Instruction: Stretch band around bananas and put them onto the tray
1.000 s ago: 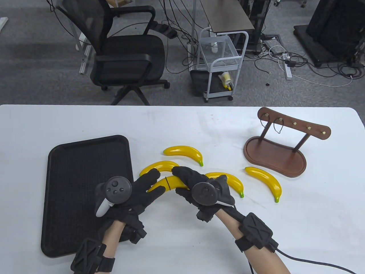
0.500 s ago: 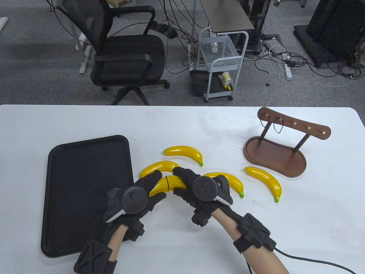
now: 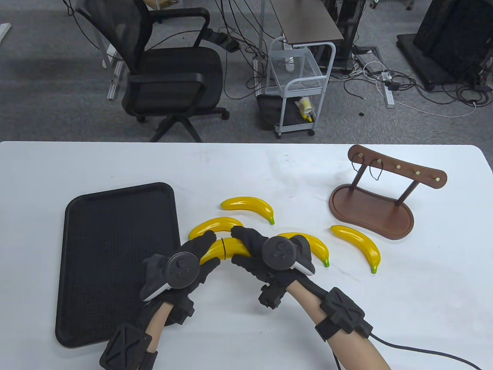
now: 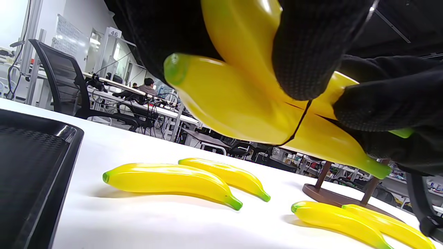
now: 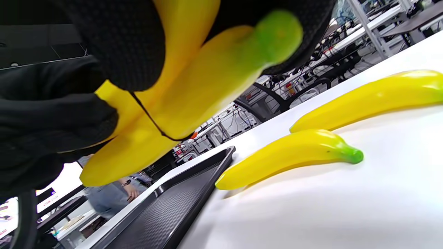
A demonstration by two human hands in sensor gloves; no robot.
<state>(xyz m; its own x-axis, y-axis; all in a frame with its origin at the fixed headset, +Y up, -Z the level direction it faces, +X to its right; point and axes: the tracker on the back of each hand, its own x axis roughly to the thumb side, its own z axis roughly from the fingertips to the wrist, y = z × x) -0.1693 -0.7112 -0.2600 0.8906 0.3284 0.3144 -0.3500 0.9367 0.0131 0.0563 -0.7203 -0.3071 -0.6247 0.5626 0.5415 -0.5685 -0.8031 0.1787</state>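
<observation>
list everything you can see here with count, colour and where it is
held bananas: two, yellow with green tips, lifted off the table between both hands
band: one, thin, black, looped around the held bananas
loose bananas: four, yellow, lying on the table right of the tray
tray: one, black, left part of the table, nothing on it
wooden stand: one, brown, with hooks, right rear of the table
cords: two, dark, hanging from the stand's hooks
table: one, white
office chair: one, black, behind the table
cart: one, white wire, on the floor behind
left hand: black glove, grips the held bananas
right hand: black glove, grips the held bananas
</observation>
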